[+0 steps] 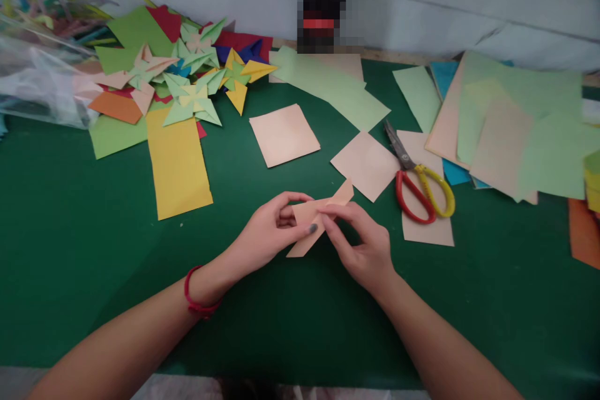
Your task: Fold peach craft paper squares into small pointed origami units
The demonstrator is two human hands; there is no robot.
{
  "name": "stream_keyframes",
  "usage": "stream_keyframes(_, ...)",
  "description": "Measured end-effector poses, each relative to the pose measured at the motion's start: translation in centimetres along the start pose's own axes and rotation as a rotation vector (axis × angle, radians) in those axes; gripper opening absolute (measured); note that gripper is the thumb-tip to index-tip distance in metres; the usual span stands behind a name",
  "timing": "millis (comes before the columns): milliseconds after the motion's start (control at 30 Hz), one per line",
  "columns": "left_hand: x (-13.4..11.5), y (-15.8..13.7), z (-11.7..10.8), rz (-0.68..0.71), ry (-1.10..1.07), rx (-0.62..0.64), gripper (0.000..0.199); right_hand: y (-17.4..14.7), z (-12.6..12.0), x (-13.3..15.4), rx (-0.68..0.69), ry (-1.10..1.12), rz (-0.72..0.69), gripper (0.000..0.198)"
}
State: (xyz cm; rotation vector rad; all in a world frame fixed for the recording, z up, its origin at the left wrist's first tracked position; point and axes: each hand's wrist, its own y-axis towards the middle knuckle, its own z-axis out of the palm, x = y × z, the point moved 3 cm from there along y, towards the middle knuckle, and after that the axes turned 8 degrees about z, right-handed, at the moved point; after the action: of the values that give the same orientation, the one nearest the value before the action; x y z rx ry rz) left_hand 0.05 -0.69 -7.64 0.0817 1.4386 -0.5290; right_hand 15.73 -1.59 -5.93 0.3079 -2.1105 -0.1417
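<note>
Between both hands, a little above the green table, is a folded piece of pale peach paper (307, 214) with pointed strips sticking out at upper right and lower left. My left hand (276, 225) grips its left side, thumb on top and fingers behind. With thumb and forefinger, my right hand (359, 240) pinches the paper near its middle. Just beyond the hands lie a square of peach paper (365, 162) and a small stack of peach squares (285, 136). Scissors (415, 178) with one red and one yellow handle rest to the right, partly over another peach sheet (429, 234).
Folded paper stars (192, 100) are heaped at the back left, by a yellow sheet (179, 165) and a clear plastic bag (42, 84). Green, peach and blue sheets (557, 156) overlap at the right. A pale wall (445, 6) borders the green table (107, 219).
</note>
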Motion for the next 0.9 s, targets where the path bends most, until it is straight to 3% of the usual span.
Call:
stream_keyframes(367,-0.19,-0.04,-0.36,-0.064,-0.075,-0.124,0.025,0.05,0.23,-0.29,0.025,-0.043,-0.122,0.033)
stream_keyframes(533,-0.39,-0.14,-0.19,-0.082,0.039,-0.04,0.018,0.12,0.25,-0.42,0.041,-0.034,-0.138,0.032)
stream_keyframes(700,-0.61,-0.1,-0.28,-0.089,0.146,-0.023,0.021,0.04,0.29,-0.69,0.063,-0.042,-0.118,0.029)
stream_keyframes(900,-0.22,0.02,-0.57,-0.075,-0.01,-0.095,0.027,0.09,0.25,-0.66,0.062,-0.065,-0.122,0.03)
